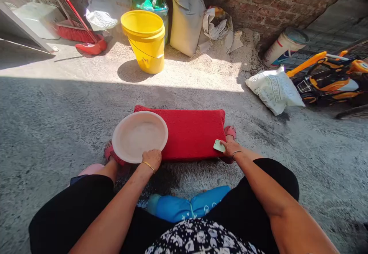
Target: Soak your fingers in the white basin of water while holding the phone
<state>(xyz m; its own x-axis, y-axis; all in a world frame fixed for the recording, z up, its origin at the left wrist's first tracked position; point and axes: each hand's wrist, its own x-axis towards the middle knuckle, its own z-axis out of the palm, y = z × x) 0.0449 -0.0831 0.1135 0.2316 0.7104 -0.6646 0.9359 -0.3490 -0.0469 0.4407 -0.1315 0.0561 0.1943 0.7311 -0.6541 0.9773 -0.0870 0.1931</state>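
Observation:
A shallow, pale pink plastic basin (pixel 126 141) is over the left end of a low bench with a red cover (pixel 192 131). Whether the basin rests on the bench or is held just above it, I cannot tell. My left hand (pixel 152 159) grips the basin's near rim, fingers wrapped over it. At the bench's right end, my right hand (pixel 230 148) is closed on a small, flat, pale green piece with rounded corners (pixel 219 145); its exact kind is unclear. The fingertips under the piece are hidden.
Beyond the bench stands a yellow bucket (pixel 146 50). Full sacks (pixel 185 20) and spilled grain (pixel 212 62) lie along the brick wall. Right are a white printed sack (pixel 276 89) and an orange-black toy vehicle (pixel 330 79). A red dustpan (pixel 92 47) sits back left.

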